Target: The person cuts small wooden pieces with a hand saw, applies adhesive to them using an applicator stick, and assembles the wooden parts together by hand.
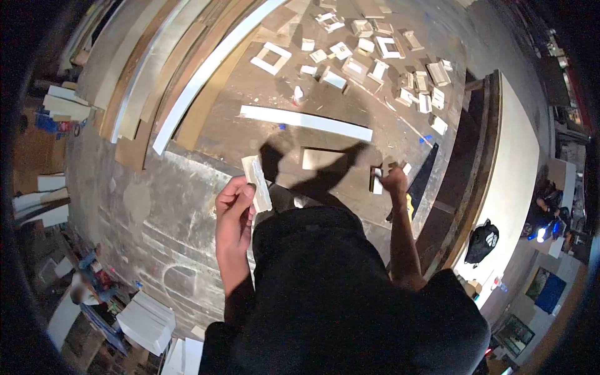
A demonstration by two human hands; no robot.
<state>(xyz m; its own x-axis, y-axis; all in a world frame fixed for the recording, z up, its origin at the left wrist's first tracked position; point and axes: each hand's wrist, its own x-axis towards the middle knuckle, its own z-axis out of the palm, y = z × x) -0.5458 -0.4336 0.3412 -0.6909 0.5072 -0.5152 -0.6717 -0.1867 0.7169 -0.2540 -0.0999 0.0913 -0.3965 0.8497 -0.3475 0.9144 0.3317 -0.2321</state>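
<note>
My left hand (pixel 234 206) is closed on a small wooden strip (pixel 257 182), its thumb pressed against the strip's face. Over the right part of the worktable, my right hand (pixel 394 179) is in shadow, beside a small dark-and-white block (pixel 376 180); its fingers are too dark to tell what they hold, if anything. A pale flat board (pixel 322 159) lies between the two hands. Behind it is a long white strip (pixel 306 122). A handsaw (pixel 424 176) with a yellow handle lies to the right of my right hand.
Many small wooden pieces and frames (pixel 356 67) cover the far part of the table (pixel 219 134). Long boards (pixel 187 75) lie at the left. A white panel (pixel 515 150) with a black bag (pixel 482 242) stands at the right. Another person (pixel 84 289) is at the lower left.
</note>
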